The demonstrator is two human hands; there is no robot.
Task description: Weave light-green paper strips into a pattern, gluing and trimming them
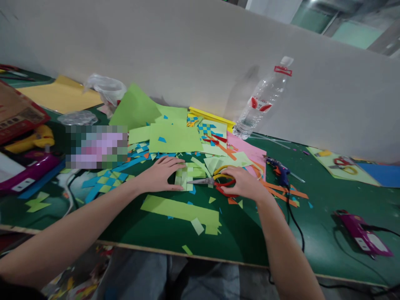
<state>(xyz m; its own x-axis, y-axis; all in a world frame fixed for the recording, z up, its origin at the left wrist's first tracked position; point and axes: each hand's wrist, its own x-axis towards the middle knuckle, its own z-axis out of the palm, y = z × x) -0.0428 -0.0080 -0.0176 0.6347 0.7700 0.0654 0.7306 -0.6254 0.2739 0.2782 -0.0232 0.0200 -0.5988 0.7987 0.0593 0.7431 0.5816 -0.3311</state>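
Observation:
My right hand [242, 183] grips a pair of scissors [203, 181] with red and yellow handles, its blades pointing left. The blade tips reach the edge of a woven piece of green paper strips [187, 177]. My left hand [162, 174] rests over the left side of that woven piece, thumb and fingers spread apart around it. Just in front of both hands lies a long green paper strip [179, 211], with a small pale paper scrap [197, 226] on it. Behind the hands is a sheet of light green paper [175, 139].
A plastic bottle [262, 100] stands against the grey wall. Right of my hand lie a blue glue gun [279, 171], orange strips [283, 193] and a purple device [364, 233] with a cord. On the left are a blue-green woven piece [108, 181] and a cardboard box [18, 110].

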